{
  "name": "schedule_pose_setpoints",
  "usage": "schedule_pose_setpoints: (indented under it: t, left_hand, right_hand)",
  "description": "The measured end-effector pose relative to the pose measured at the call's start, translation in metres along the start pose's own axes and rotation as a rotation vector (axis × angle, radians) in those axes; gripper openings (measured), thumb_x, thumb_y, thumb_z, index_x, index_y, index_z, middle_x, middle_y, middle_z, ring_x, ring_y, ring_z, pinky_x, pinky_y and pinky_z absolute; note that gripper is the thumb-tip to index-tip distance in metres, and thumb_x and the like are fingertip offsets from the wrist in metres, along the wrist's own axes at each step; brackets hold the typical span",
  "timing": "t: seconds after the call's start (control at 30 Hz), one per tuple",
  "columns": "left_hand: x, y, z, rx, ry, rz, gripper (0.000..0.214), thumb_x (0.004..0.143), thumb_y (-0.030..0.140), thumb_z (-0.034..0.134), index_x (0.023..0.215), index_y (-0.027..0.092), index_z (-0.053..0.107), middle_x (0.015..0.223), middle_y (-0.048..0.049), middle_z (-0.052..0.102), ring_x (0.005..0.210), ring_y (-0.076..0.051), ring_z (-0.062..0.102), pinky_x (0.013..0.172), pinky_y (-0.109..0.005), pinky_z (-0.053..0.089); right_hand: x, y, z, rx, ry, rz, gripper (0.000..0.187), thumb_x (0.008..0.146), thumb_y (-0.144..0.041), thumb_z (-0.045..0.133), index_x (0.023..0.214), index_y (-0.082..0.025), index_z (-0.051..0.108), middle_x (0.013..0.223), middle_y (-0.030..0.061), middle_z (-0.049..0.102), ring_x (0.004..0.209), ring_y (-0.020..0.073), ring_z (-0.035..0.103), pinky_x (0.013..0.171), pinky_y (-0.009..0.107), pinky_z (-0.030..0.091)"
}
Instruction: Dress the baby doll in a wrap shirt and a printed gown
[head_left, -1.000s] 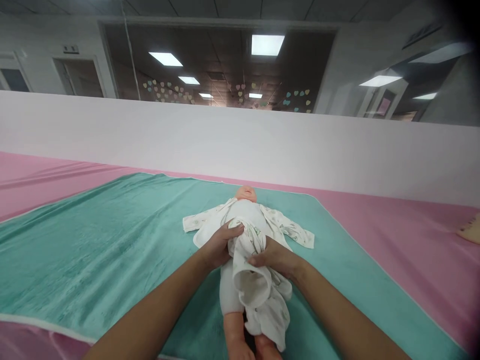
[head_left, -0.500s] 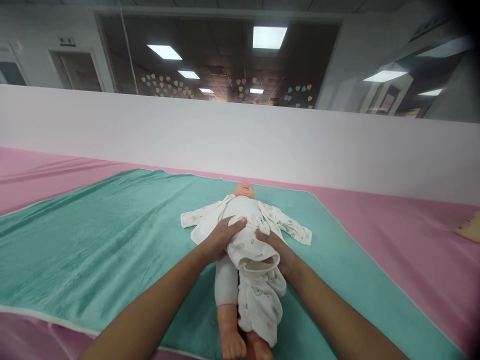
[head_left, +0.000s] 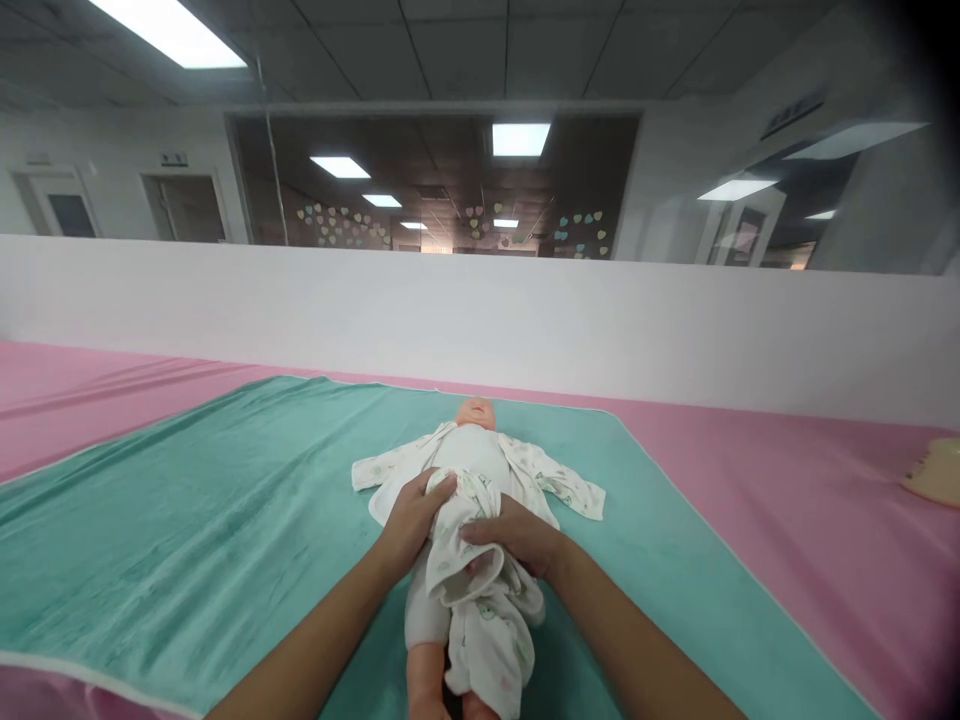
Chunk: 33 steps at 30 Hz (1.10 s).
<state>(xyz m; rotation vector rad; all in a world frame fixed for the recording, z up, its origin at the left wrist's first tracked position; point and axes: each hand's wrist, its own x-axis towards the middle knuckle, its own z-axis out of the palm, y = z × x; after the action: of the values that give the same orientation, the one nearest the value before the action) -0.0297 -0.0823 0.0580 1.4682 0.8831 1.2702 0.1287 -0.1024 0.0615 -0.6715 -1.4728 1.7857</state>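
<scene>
A baby doll [head_left: 475, 414] lies on its back on a teal towel [head_left: 187, 520], head away from me. An open white printed jacket [head_left: 555, 482] is spread under its arms. White printed trousers [head_left: 487, 630] are bunched around its hips and legs. My left hand [head_left: 409, 520] grips the trouser waistband at the doll's left hip, fingers curled over the cloth. My right hand [head_left: 514, 535] pinches the waistband on the other side, fingers closed on the fabric. One bare doll leg [head_left: 424, 680] shows below the cloth.
The towel lies on a pink sheet [head_left: 787, 500] over a wide surface. A low white partition [head_left: 525, 320] runs behind it. A tan object [head_left: 934, 470] sits at the far right edge. Beyond are a window with heart stickers and ceiling lights.
Both hands have shifted slightly down the doll's body with the waistband gathered between them. The camera has tilted up, so the doll sits lower in view.
</scene>
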Motion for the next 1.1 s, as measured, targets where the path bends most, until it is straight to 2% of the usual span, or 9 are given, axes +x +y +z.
schedule_pose_setpoints:
  t: [0.17,0.23,0.33,0.47,0.6,0.77,0.9,0.97,1.1]
  left_hand:
    - [-0.012,0.018,-0.01,0.116,-0.16,0.004,0.072,0.067,0.038,0.066,0.131,0.018,0.038,0.127,-0.0105,0.049,0.111,-0.025,0.048,0.092,-0.033,0.039]
    - [-0.021,0.033,-0.01,0.273,-0.27,-0.047,0.094,0.059,0.03,0.072,0.139,0.024,0.025,0.133,-0.0101,0.043,0.111,-0.025,0.049,0.092,-0.033,0.039]
    - [-0.033,0.048,-0.004,0.473,-0.353,-0.137,0.098,0.062,0.022,0.066,0.143,0.03,0.012,0.133,-0.0087,0.045,0.102,-0.024,0.055,0.085,-0.032,0.044]
    - [-0.031,0.042,0.007,0.595,-0.215,0.011,0.088,0.059,0.01,0.054,0.14,0.026,0.025,0.142,-0.0065,0.033,0.122,-0.025,0.039,0.098,-0.034,0.035]
    - [-0.02,0.018,0.009,0.672,-0.059,0.13,0.078,0.056,0.004,0.042,0.132,0.02,0.037,0.138,-0.0058,0.04,0.126,-0.02,0.034,0.108,-0.034,0.022]
    - [-0.013,0.001,0.013,0.758,0.174,0.118,0.051,0.065,0.005,0.037,0.112,0.018,0.05,0.111,-0.0066,0.06,0.105,-0.018,0.052,0.094,-0.03,0.036]
    - [-0.011,0.001,0.02,0.929,0.261,0.067,0.046,0.067,0.005,0.039,0.11,0.019,0.051,0.102,-0.0081,0.062,0.095,-0.021,0.056,0.081,-0.031,0.04]
    - [-0.014,0.005,0.023,1.008,0.249,0.009,0.041,0.068,0.005,0.039,0.105,0.019,0.052,0.092,-0.0087,0.064,0.086,-0.023,0.059,0.073,-0.032,0.04]
    - [-0.034,0.01,0.022,1.06,0.236,-0.143,0.038,0.073,0.01,0.041,0.108,0.017,0.052,0.089,-0.013,0.066,0.084,-0.026,0.06,0.07,-0.034,0.04]
  right_hand:
    - [0.001,-0.001,0.003,0.026,0.02,-0.062,0.053,0.064,-0.04,0.072,0.108,-0.012,0.06,0.074,0.0048,0.066,0.066,0.0191,0.061,0.072,0.038,0.047]
    - [0.003,0.0,0.004,0.022,0.097,-0.086,0.061,0.063,-0.044,0.072,0.115,-0.015,0.056,0.082,0.0061,0.067,0.073,0.0212,0.062,0.077,0.041,0.047]
    - [0.006,0.005,0.005,-0.02,0.187,-0.172,0.063,0.067,-0.049,0.068,0.12,-0.019,0.052,0.097,0.0075,0.065,0.092,0.0235,0.06,0.089,0.04,0.042]
    - [0.004,0.007,0.01,-0.071,0.139,-0.293,0.061,0.065,-0.048,0.071,0.117,-0.022,0.055,0.099,0.0062,0.063,0.096,0.0252,0.057,0.09,0.041,0.041]
    - [-0.002,-0.002,0.015,-0.091,0.0,-0.264,0.061,0.054,-0.036,0.079,0.111,-0.027,0.058,0.085,0.0014,0.064,0.083,0.0231,0.059,0.079,0.038,0.046]
    - [0.0,-0.006,0.014,-0.117,-0.012,-0.143,0.072,0.045,-0.018,0.078,0.113,-0.022,0.056,0.084,-0.0007,0.064,0.078,0.0181,0.057,0.078,0.032,0.044]
    - [0.009,0.001,0.008,-0.236,0.111,-0.079,0.05,0.052,-0.01,0.06,0.101,-0.015,0.061,0.071,-0.0012,0.063,0.066,0.0156,0.055,0.068,0.029,0.043]
    - [0.013,0.001,0.005,-0.384,0.147,-0.111,0.037,0.055,-0.011,0.053,0.091,-0.014,0.063,0.067,-0.0005,0.062,0.064,0.0162,0.054,0.065,0.029,0.043]
    - [0.017,-0.001,0.006,-0.698,0.124,-0.288,0.026,0.067,-0.019,0.049,0.089,-0.018,0.063,0.089,0.0037,0.066,0.084,0.02,0.058,0.079,0.031,0.042]
